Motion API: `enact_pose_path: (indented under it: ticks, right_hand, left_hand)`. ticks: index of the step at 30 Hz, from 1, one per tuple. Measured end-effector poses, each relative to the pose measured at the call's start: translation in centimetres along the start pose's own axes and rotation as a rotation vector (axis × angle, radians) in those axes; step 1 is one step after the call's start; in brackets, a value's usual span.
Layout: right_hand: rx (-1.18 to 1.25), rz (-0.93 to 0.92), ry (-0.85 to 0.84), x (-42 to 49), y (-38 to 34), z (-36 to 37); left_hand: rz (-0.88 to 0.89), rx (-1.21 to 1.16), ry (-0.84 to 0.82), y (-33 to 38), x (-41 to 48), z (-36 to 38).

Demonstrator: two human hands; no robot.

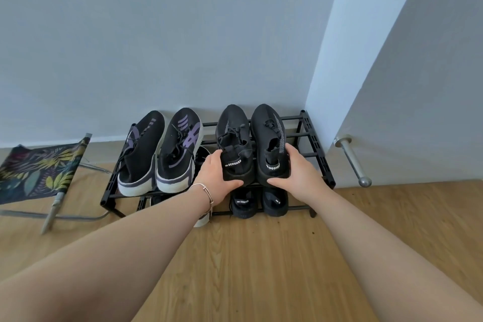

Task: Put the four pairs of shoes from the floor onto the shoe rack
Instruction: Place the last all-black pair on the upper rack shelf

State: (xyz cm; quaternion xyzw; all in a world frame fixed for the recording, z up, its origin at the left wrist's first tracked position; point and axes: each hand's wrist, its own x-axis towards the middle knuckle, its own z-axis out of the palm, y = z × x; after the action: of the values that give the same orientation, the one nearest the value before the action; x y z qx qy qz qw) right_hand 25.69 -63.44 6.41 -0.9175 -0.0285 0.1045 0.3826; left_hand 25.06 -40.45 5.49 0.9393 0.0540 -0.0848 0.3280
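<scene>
Your left hand (218, 174) and right hand (295, 172) each clasp a black shoe's heel. Both black shoes (248, 138) point toes-to-wall along the shoe rack (317, 146) top tier.

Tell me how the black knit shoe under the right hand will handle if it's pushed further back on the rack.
The black knit shoe probably flexes at its soft collar under the right hand. It looks light. On the shoe rack, made of spaced bars, its sole may catch rather than glide.

Pale grey wall (156, 34), light wood floor (261, 269), folding leaf-print stool (39, 170), door handle (352, 159)
</scene>
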Motion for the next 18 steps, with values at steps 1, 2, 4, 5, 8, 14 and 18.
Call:
enact_pose_path:
  ticks: [1, 2, 4, 5, 8, 14, 18]
  right_hand:
    - [0.001, 0.005, 0.001, 0.3, 0.0, 0.1]
    - [0.005, 0.017, -0.002, 0.5, -0.1, 0.1]
    - [0.019, 0.022, -0.005, 0.8, -0.2, 0.0]
    - [0.024, 0.019, -0.005, 0.9, -0.3, 0.0]
    - [0.017, 0.021, -0.01, 1.0, -0.2, -0.1]
    - [-0.04, 0.02, 0.0, 1.0, -0.8, 0.2]
    - [-0.135, -0.025, 0.028, 0.7, -1.5, 0.3]
  left_hand:
    - [0.001, -0.002, -0.006, 0.0, 0.3, -0.1]
    - [0.002, -0.001, -0.012, -0.1, 0.4, -0.1]
    - [0.007, 0.013, -0.024, -0.1, 0.7, -0.2]
    - [0.01, 0.018, -0.029, -0.2, 0.7, -0.2]
    - [0.015, 0.023, -0.04, -0.4, 0.8, -0.2]
    - [0.022, 0.132, -0.053, -0.3, 0.7, -0.3]
    - [0.039, 0.317, -0.065, -0.2, 0.5, -0.9]
